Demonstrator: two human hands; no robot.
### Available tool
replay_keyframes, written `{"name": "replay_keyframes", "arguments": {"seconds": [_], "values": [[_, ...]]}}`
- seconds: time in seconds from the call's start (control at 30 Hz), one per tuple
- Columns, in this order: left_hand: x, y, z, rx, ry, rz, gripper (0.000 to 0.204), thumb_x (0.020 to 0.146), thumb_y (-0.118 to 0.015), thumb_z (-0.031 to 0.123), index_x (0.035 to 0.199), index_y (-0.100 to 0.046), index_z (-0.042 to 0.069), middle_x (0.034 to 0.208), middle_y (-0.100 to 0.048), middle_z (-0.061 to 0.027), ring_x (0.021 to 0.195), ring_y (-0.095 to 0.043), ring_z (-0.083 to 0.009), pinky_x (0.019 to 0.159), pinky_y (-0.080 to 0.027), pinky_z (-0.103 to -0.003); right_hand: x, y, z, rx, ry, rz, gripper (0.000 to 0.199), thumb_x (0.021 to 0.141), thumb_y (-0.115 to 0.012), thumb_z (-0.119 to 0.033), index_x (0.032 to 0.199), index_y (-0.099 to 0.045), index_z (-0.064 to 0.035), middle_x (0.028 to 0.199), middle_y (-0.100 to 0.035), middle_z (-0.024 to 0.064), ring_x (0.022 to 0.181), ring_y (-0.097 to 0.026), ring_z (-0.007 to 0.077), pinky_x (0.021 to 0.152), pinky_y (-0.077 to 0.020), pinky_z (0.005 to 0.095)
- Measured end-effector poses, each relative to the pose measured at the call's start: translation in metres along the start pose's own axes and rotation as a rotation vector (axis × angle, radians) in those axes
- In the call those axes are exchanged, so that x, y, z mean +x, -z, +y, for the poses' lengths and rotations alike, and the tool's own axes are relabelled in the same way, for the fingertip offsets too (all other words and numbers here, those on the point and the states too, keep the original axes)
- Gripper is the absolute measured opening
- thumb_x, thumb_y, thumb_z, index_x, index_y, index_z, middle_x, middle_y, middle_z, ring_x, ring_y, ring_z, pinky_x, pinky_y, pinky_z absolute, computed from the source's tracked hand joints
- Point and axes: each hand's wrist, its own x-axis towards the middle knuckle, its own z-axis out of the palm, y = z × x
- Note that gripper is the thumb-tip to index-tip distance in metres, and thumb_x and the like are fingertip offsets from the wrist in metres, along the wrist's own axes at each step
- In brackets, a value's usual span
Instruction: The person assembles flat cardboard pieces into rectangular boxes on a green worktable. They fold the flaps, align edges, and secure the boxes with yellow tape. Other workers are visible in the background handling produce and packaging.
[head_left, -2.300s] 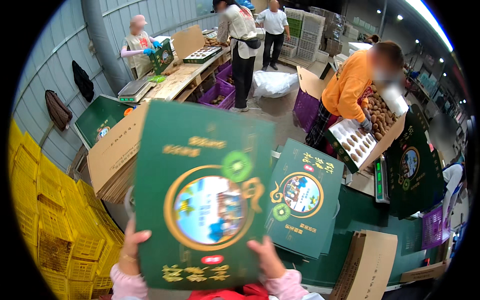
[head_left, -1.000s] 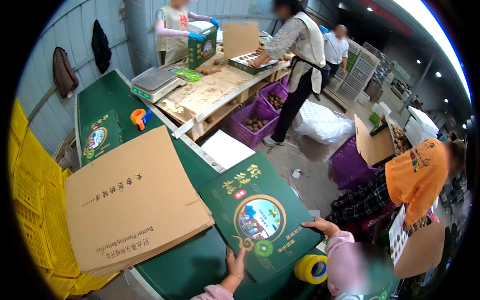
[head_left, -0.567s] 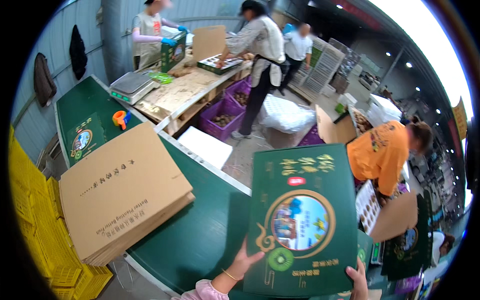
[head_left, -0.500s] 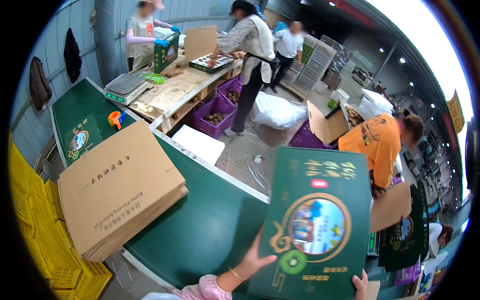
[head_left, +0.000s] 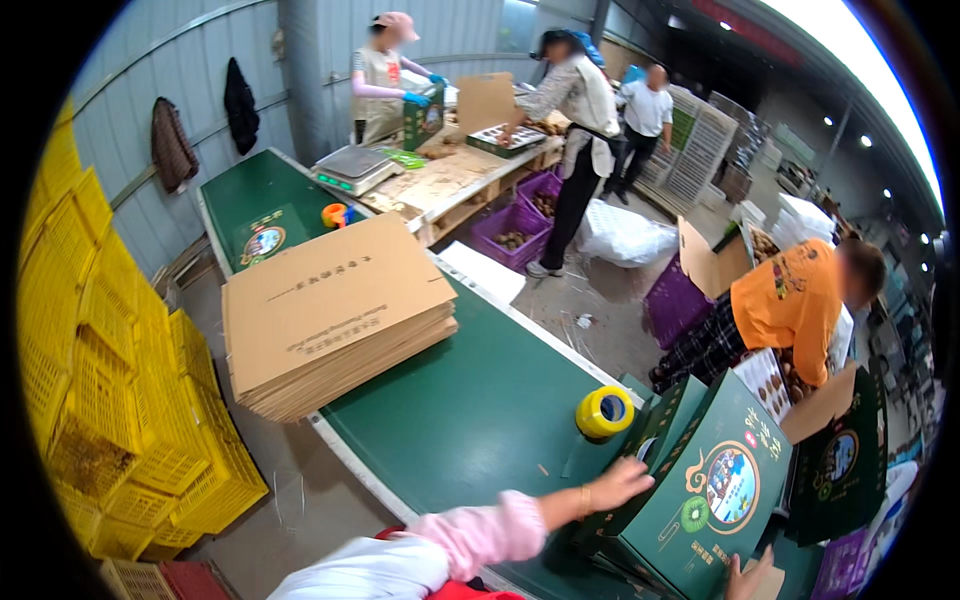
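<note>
A green printed carton [head_left: 715,480] with a round picture and a kiwi slice stands tilted at the lower right. It leans among other green cartons [head_left: 672,425] on the green conveyor belt. My left hand [head_left: 618,486] reaches to its left edge with the fingers stretched out, at or against the carton. My right hand [head_left: 745,578] is low by its bottom right edge, fingers apart and partly cut off by the frame. A roll of yellow tape [head_left: 604,411] sits on the belt beyond my left hand.
A stack of flat brown cardboard [head_left: 335,300] lies across the belt at left. Yellow crates [head_left: 110,400] are piled along the left side. A scale [head_left: 355,168] and an orange tape dispenser [head_left: 338,215] are farther back. A person in orange [head_left: 788,298] bends at right; others work behind.
The carton has gone from upright in front of me to down and right, against the other cartons. My left hand has shifted to its upper left edge. The view has turned left.
</note>
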Motion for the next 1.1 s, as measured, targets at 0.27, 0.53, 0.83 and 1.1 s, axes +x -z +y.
{"name": "replay_keyframes", "arguments": {"seconds": [0.27, 0.53, 0.83, 1.1], "values": [[-0.236, 0.348, 0.045, 1.654, 0.656, 1.008, 0.094, 0.069, -0.07, 0.049, 0.133, -0.034, -0.01, 0.142, -0.028, -0.0254, 0.132, -0.026, -0.0379, 0.108, -0.019, -0.05, -0.035, 0.085, -0.249, 1.051, 1.26, 0.076, 0.038, 0.071, -0.066, -0.002, 0.106, -0.051, -0.0004, 0.09, -0.062, 0.018, 0.073, -0.061, 0.0323, 0.064, -0.0519, 0.0422], [-0.262, 0.379, -0.002, 2.027, 0.647, 0.492, 0.035, 0.082, -0.049, 0.017, 0.106, -0.065, -0.002, 0.11, -0.06, -0.0248, 0.102, -0.058, -0.0408, 0.076, -0.047, -0.056, -0.05, 0.106, -0.393, 1.301, 1.39, 0.374, 0.039, 0.085, -0.057, -0.014, 0.122, -0.044, -0.0138, 0.085, -0.064, 0.015, 0.063, -0.06, 0.0264, 0.051, -0.0485, 0.0334], [-0.171, 0.259, 0.056, 1.698, 0.559, 0.358, 0.02, 0.079, -0.053, 0.014, 0.083, -0.07, 0.006, 0.079, -0.069, -0.0125, 0.072, -0.068, -0.0291, 0.06, -0.053, -0.052, 0.006, -0.166, -0.451, 1.157, 0.162, -0.336, 0.041, 0.084, -0.064, -0.01, 0.117, -0.046, 0.0071, 0.106, -0.059, 0.0148, 0.079, -0.059, 0.0165, 0.071, -0.0489, 0.027], [-0.2, 0.26, 0.17, 1.336, -0.288, 0.89, 0.064, 0.073, -0.066, 0.037, 0.122, -0.049, -0.001, 0.132, -0.042, -0.023, 0.125, -0.036, -0.038, 0.103, -0.03, -0.046, 0.045, -0.205, -0.361, 2.203, -0.178, -0.432, 0.036, 0.085, -0.056, 0.003, 0.12, -0.047, 0.001, 0.113, -0.059, 0.0107, 0.1, -0.06, 0.0219, 0.085, -0.0497, 0.0332]]}}
